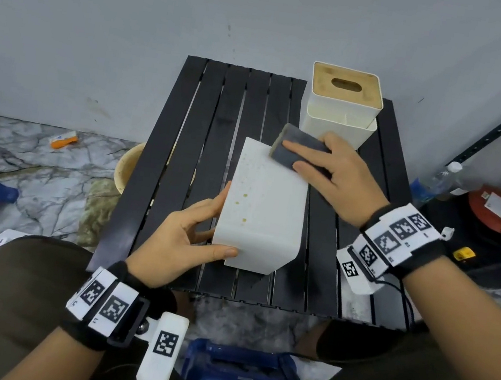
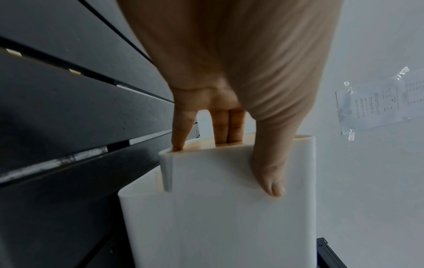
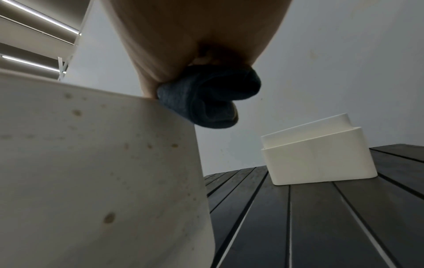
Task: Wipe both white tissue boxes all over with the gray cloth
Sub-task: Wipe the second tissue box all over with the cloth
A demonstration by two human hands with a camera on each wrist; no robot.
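White plastic is tilting under both hands: the stained tissue box is lying on its side on the black slatted bench, raised at its near end. Its long axis is running from the person toward the wall, and its open end is facing the person. The left hand is gripping that near end, thumb on the outer wall and fingers hooked inside the rim. The right hand is pressing the folded gray cloth onto the far upper corner, fingers lying fairly straight over the cloth and thumb curling along its near edge.

Brown spots are dotting the upper face between the two hands. Judging from the grip, a hard push of the cloth toward the left fingers could twist the propped box out of their hold, or slide it on the slats. The cloth is overhanging the far edge, so it may slip off the corner and miss the spots.

Beyond the right fingers, the second tissue box is standing upright, wooden slotted lid up, near enough to be knocked by a sweeping stroke.
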